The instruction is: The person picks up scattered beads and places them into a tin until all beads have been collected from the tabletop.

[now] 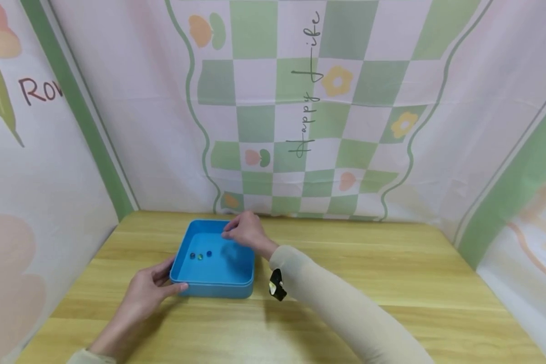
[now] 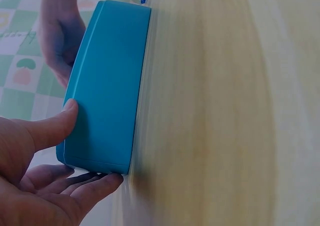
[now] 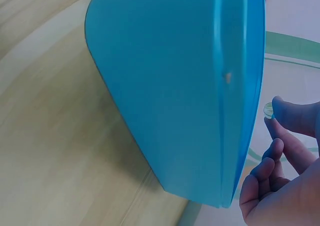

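Box (image 1: pixel 223 290): blue, open-topped, nearly square; sitting on the table (image 1: pixel 414 273), left of centre in the head view, between the hands.
Left hand (image 1: pixel 147 290): gripping the box at its near left corner, thumb lying against the near side, fingers bearing on the left side.
Right hand (image 1: pixel 247 230): pinching one clear marble (image 3: pixel 268 109) between thumb and forefinger, other fingers curling in; hanging over the far right part of the box.
Clear marble, position: sitting at the right fingertips, raised off the box floor; being round, showing no long axis.
Loose marbles (image 1: pixel 200 257): three, one dark, one green-yellow, one blue; lying on the box floor in its left half, close together but apart.
Key relation: loose marbles lying leftward, below and nearer the person than the right fingertips; the blue one lying nearest those fingertips in the head view.
Side wall: standing between the left fingers and the loose marbles.
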Tool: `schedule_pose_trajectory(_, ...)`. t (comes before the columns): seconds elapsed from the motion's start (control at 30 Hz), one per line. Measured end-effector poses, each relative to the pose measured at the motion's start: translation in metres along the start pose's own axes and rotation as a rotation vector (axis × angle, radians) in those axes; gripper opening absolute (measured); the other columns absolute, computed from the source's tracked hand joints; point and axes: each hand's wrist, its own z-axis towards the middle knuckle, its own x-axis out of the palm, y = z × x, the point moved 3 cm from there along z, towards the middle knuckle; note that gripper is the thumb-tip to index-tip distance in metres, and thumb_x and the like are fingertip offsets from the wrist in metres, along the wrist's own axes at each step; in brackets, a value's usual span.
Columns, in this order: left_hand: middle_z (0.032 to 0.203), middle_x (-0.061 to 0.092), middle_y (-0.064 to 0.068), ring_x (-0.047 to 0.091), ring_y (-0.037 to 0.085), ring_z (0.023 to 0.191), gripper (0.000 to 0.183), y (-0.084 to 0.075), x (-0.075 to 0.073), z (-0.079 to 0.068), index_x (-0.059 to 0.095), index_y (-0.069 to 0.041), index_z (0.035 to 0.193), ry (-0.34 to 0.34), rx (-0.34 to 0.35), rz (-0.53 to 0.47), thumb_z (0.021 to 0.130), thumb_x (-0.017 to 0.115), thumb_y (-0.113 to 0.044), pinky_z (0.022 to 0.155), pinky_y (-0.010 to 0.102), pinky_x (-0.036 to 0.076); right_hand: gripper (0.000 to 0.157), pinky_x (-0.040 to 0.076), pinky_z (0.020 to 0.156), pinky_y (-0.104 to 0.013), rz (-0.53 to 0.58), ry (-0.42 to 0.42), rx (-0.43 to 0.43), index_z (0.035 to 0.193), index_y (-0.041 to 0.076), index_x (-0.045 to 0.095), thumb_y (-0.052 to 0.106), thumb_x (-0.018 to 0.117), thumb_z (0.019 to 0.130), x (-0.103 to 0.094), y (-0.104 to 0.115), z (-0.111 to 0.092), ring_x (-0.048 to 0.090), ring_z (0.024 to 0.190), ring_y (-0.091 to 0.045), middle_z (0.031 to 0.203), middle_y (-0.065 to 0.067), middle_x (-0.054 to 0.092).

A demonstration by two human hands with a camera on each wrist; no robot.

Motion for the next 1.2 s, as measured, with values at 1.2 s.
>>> schedule_pose_trajectory(1.2, 0.158, 0.043, 0.028, 0.053, 0.044, 0.137, 0.081, -0.001, 0.000, -0.001, 0.041, 0.002, 0.158, 0.003, -0.007, -0.013, 0.093, 0.085, -0.018, 0.104, 0.045, 0.053, 0.011, 0.059, 0.076, -0.030, -0.031, -0.007, 0.019, 0.099, 0.010, 0.085, 0.020, 0.085, 0.093, 0.012, 0.005, 0.004, 0.066, 0.095, -0.019, 0.102, -0.002, 0.076)
